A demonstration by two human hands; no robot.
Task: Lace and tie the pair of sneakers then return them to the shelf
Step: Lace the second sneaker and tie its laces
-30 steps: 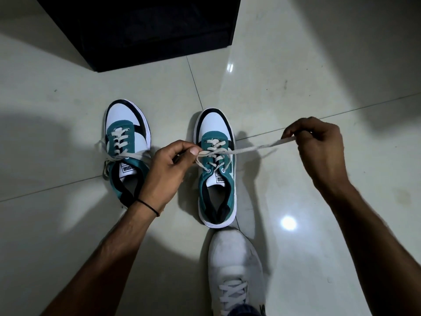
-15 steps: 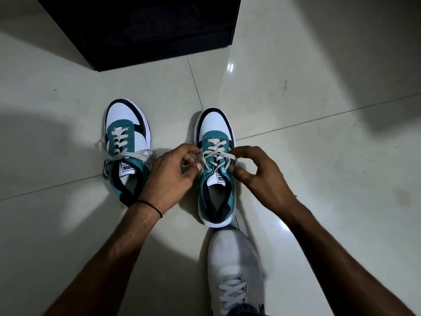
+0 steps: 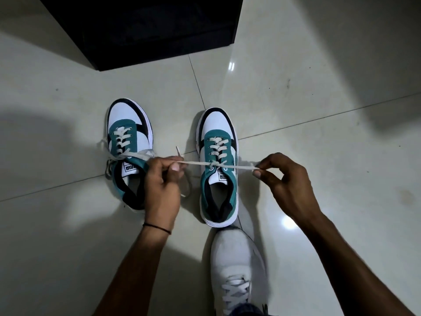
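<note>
Two teal, white and black sneakers stand side by side on the tiled floor, toes pointing away from me. The left sneaker (image 3: 128, 142) has a tied bow of cream lace at its top eyelets. The right sneaker (image 3: 218, 160) is laced, and its cream lace (image 3: 198, 163) is stretched sideways across the tongue. My left hand (image 3: 163, 179) pinches the lace's left end between the two sneakers. My right hand (image 3: 282, 179) pinches the right end just right of the shoe. The lace crosses in a first knot at the top eyelets.
A black shelf unit (image 3: 145, 30) stands on the floor beyond the sneakers. My own foot in a white sneaker (image 3: 237, 267) is planted just behind the right sneaker's heel. Glossy pale floor tiles (image 3: 319, 99) spread on all sides.
A second ago the right hand held the lace far out right. Both hands then met at the top eyelets, and now they have pulled apart, drawing the lace taut across the right sneaker.
</note>
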